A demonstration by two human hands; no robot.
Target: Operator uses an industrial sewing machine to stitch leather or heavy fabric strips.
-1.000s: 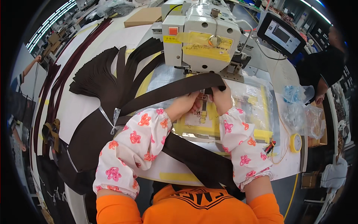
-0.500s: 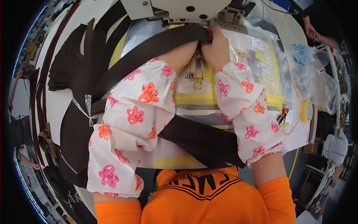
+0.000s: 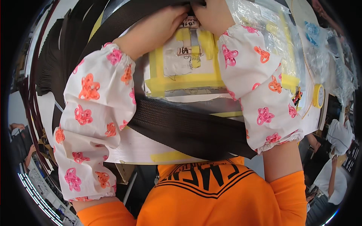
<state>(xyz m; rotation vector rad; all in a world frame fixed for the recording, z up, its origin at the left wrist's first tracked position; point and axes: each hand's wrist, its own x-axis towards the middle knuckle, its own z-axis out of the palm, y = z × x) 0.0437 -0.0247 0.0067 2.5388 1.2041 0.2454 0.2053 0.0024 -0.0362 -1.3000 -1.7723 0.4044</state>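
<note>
At the top edge, my left hand [image 3: 162,26] and my right hand [image 3: 213,17] come close together on a dark brown ribbed band [image 3: 128,17]. The band arches from the left over my left wrist to the fingers. My left fingers close on its lower edge, though their tips are partly hidden. My right fingers are bent over the band's end, partly cut off by the frame. Below the hands lies a work plate edged with yellow tape [image 3: 181,83], with handwritten labels on it. Another length of dark band [image 3: 188,128] runs across the table in front of my body.
A thick stack of folded dark bands [image 3: 49,56] lies at the left. Clear plastic sheeting [image 3: 260,45] covers the right side of the plate. Farther right are a yellow tape roll [image 3: 318,95] and crumpled plastic bags [image 3: 335,64]. Other people show at both rims.
The view has shifted, so the white machine head above my hands is out of sight. My left forearm has swung left, uncovering more of the taped plate. Both hands stay at the band.
</note>
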